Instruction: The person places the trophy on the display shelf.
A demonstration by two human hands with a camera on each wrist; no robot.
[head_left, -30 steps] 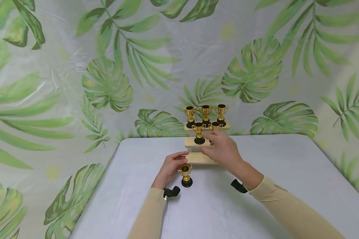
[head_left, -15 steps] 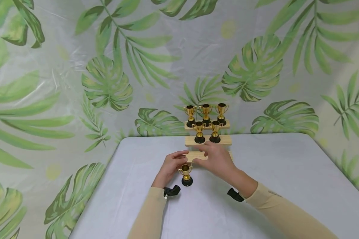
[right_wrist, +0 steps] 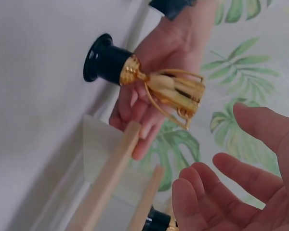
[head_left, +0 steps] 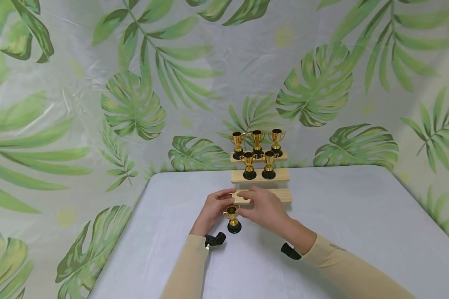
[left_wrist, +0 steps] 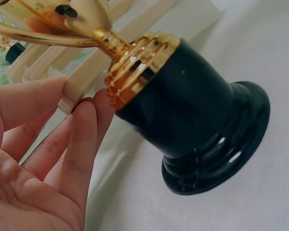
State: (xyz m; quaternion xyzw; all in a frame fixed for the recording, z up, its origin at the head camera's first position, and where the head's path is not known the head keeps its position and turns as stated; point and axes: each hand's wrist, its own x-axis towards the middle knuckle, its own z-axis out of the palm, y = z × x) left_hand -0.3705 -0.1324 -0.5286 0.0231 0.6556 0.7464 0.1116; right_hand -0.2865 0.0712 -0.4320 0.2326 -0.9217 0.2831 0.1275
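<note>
A small gold trophy point(head_left: 233, 220) with a black base point(left_wrist: 202, 134) stands on the white table just in front of a three-step wooden stand point(head_left: 280, 195). My left hand point(head_left: 217, 203) rests beside the trophy on its left, fingers relaxed, fingertips point(left_wrist: 94, 115) touching its gold collar. My right hand point(head_left: 247, 205) hovers just right of the cup point(right_wrist: 176, 91), fingers spread point(right_wrist: 216, 192) and holding nothing. The stand's top step carries three trophies point(head_left: 257, 143), the middle step two point(head_left: 259, 165), and the lowest step is bare.
The white table point(head_left: 340, 216) stretches wide to the right and towards me. A leaf-print curtain point(head_left: 134, 104) hangs close behind the stand and along the left side. A black wrist camera mount point(head_left: 214, 240) sits on each sleeve.
My right hand has drawn back from the middle step, leaving a second trophy standing there, and moved down and left towards the trophy on the table. The left hand stayed put.
</note>
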